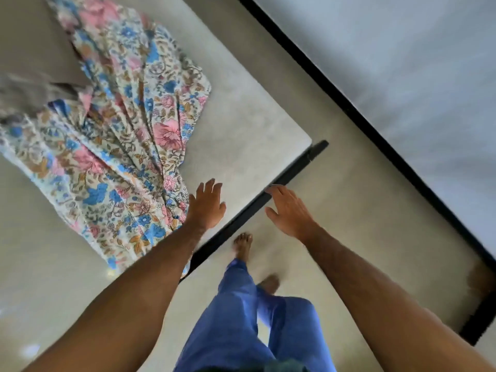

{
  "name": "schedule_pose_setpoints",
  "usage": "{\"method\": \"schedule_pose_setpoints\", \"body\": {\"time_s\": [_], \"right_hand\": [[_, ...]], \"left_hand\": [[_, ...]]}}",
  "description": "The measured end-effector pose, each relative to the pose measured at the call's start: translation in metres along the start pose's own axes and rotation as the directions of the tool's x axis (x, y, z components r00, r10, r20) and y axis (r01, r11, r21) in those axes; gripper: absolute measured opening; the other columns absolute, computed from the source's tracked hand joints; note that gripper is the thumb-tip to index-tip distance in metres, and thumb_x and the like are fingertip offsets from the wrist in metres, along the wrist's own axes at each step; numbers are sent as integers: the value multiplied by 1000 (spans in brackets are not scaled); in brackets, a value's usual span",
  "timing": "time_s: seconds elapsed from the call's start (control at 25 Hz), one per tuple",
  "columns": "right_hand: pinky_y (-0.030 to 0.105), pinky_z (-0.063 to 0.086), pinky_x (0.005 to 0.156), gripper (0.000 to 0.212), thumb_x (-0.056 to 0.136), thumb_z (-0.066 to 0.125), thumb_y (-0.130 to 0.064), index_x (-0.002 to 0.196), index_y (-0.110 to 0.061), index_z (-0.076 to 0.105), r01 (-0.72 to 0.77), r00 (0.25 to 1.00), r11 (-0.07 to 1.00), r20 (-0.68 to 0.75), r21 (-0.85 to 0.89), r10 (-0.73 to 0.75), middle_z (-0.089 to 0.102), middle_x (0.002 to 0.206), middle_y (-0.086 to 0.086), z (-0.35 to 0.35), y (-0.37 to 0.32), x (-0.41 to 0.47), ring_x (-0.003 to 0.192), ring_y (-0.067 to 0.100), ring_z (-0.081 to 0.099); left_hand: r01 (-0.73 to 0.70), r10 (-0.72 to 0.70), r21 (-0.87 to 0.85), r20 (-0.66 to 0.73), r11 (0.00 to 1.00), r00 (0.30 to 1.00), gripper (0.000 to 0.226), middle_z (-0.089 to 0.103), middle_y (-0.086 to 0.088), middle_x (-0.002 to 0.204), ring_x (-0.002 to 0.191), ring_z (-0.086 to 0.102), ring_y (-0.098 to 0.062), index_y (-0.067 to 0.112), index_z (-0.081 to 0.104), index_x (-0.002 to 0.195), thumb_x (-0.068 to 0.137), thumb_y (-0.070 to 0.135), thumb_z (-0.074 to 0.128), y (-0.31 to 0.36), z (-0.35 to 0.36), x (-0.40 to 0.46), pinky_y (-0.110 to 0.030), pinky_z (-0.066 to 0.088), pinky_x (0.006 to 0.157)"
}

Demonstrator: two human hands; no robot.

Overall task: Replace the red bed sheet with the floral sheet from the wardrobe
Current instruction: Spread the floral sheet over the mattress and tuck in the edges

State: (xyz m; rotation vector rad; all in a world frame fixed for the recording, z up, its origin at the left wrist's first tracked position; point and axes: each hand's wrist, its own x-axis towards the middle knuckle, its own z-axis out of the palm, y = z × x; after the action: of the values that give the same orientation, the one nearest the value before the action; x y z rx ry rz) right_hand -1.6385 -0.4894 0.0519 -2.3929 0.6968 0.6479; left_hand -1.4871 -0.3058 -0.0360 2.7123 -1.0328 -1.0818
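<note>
One floral sheet [118, 135] lies bunched and pleated on the bare pale mattress [249, 130], part of it spilling over the near edge by the black bed frame [257, 202]. Two hands, both empty: left hand [206, 205] fingers straight and spread, over the mattress edge just beside the sheet; right hand [288, 210] fingers loosely extended, over the floor [335, 210] beside the frame rail. Two bare feet, blue trousers [241, 318]; one black skirting strip along the wall.
</note>
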Motion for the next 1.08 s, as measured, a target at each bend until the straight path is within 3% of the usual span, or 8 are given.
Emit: {"method": "schedule_pose_setpoints", "body": {"time_s": [0.24, 0.44, 0.6, 0.72, 0.8, 0.88, 0.96, 1.08], "right_hand": [[45, 39, 109, 49, 100, 55, -30, 146, -18, 44, 221, 957, 971, 210, -87, -199, 40, 150, 6, -32, 3, 142, 135, 30, 43], [46, 39, 108, 42, 98, 58, -26, 138, -13, 50, 406, 849, 913, 390, -51, -356, 47, 142, 10, 1, -6, 243, 131, 31, 47], [42, 40, 107, 39, 98, 58, -25, 135, -13, 53, 458, 804, 889, 432, -10, -409, 50, 139, 10, 39, -10, 298, 130, 29, 48], [41, 42, 107, 37, 97, 59, -22, 132, -11, 55, 479, 777, 878, 456, 20, -434, 53, 136, 9, 75, -18, 329, 128, 25, 51], [34, 44, 103, 33, 97, 61, -19, 129, -11, 58, 442, 781, 895, 462, 67, -420, 58, 131, 7, 92, -29, 339, 121, 21, 56], [26, 46, 90, 23, 97, 60, -19, 119, -16, 65, 328, 816, 930, 447, 167, -368, 66, 119, 0, 98, -44, 340, 108, 14, 61], [28, 46, 83, 12, 98, 57, -21, 104, -24, 67, 78, 845, 932, 473, 354, -250, 72, 106, 1, 100, -62, 328, 95, 15, 64], [39, 51, 92, 23, 99, 50, -33, 108, -24, 69, -321, 777, 726, 607, 608, -164, 76, 106, 2, 97, -83, 308, 102, 23, 67]], "left_hand": [[296, -345, -342, -90, 892, 934, 60, 31, -12, 154, 138, 38, -35, 15, 35, 149, 95, 27, 57, -22, -15, 49, -53, 42, 106], [542, -665, -555, -27, 630, 746, 64, 37, -20, 146, 128, 46, -43, 7, 34, 148, 91, 22, 60, -55, 17, 76, -50, 45, 100], [614, -789, -579, -86, 537, 609, 76, 31, -14, 153, 134, 40, -40, 11, 26, 151, 87, 23, 66, -79, 46, 108, -55, 42, 104], [648, -829, -610, -27, 456, 558, 78, 31, -14, 156, 138, 38, -38, 14, 22, 153, 90, 24, 67, -101, 68, 124, -57, 41, 105], [638, -850, -634, -62, 438, 522, 53, 50, -15, 141, 123, 53, -34, 12, 39, 141, 95, 25, 60, -109, 76, 125, -50, 48, 94], [526, -797, -618, -312, 584, 517, 24, 68, -10, 108, 85, 63, -25, 11, 56, 119, 98, 23, 56, -99, 74, 120, -41, 55, 74], [253, -628, -596, -585, 762, 513, 11, 70, -6, 81, 57, 52, -15, 8, 63, 103, 95, 14, 60, -70, 70, 109, -32, 54, 53], [51, -536, -626, -620, 778, 573, 10, 65, -8, 80, 61, 53, -17, 5, 62, 97, 94, 15, 58, -17, 62, 104, -29, 47, 53]]}}
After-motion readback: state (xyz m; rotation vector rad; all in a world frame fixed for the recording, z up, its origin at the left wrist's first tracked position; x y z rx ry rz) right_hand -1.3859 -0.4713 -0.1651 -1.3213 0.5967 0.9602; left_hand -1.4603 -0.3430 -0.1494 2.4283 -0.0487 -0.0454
